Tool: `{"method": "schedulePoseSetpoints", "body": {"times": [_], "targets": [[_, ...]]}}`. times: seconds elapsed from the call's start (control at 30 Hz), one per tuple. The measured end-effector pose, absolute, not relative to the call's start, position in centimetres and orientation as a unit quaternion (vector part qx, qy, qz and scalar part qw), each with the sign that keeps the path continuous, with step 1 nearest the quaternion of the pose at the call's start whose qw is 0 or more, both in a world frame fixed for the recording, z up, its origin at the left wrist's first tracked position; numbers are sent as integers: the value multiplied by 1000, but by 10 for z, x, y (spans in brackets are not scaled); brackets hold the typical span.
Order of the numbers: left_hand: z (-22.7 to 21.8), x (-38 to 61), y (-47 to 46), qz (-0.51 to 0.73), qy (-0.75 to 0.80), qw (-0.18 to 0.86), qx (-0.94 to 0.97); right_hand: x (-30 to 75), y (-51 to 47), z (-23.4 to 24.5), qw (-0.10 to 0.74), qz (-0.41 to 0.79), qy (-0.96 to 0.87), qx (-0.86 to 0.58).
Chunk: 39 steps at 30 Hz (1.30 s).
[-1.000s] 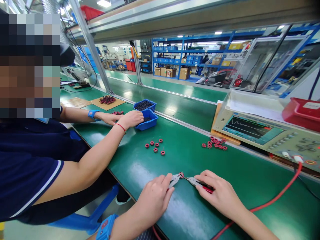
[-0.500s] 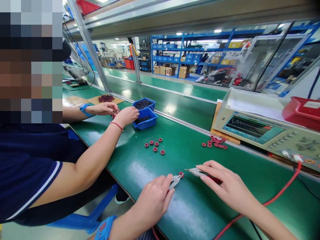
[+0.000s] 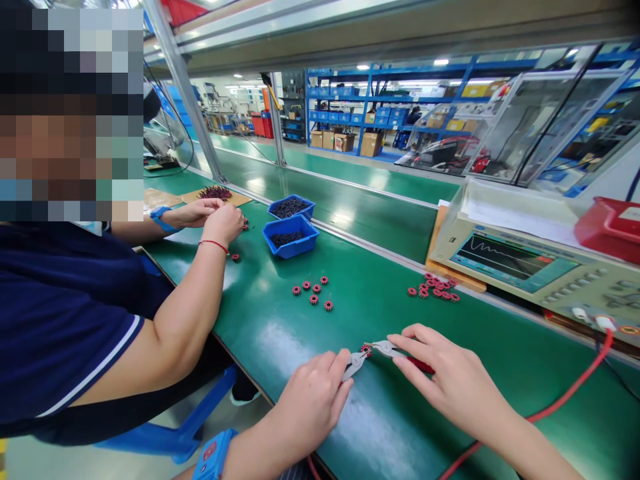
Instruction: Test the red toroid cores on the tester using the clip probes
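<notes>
My left hand [image 3: 317, 393] grips a grey plier-shaped test clip [image 3: 355, 365], its jaws pointing right. The jaw tips meet a small red-wound ring coil [image 3: 367, 349] at the table's middle. My right hand [image 3: 443, 373] holds a second grey test clip [image 3: 387, 347] with a red handle. This one points left, its tip at the coil's upper right edge; whether it bites a wire there is too small to tell. My fingers partly hide both clip handles. Several similar coils [image 3: 313, 299] lie loose beyond my left hand.
More coils [image 3: 434, 287] are piled before a tester [image 3: 520, 260] with a waveform screen. A red cable [image 3: 575, 400] runs from it past my right forearm. Blue bins [image 3: 291, 248] hold black parts. A co-worker's hands [image 3: 223, 223] work at the left.
My right clip has moved left, closing the gap to the coil. The co-worker's right hand has drawn back from the blue bins to their other hand.
</notes>
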<state>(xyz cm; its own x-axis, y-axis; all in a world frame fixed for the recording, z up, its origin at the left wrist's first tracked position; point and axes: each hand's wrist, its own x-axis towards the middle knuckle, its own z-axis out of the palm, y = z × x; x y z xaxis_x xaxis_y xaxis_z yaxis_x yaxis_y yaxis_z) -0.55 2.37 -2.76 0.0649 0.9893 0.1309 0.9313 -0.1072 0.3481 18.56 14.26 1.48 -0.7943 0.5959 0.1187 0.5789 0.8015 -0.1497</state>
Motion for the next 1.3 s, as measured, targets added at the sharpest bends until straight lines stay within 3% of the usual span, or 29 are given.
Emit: {"method": "schedulePoseSetpoints", "body": {"times": [0.53,1.07,1.3], "targets": [[-26,-5,23,166,666,97,721,188,142,13,82,66,-941,-322],[-25,-5,23,169,668,91,719,192,145,11,135,61,-943,-297],[-26,-6,24,170,669,94,717,191,144,13,104,80,-942,-309]]}}
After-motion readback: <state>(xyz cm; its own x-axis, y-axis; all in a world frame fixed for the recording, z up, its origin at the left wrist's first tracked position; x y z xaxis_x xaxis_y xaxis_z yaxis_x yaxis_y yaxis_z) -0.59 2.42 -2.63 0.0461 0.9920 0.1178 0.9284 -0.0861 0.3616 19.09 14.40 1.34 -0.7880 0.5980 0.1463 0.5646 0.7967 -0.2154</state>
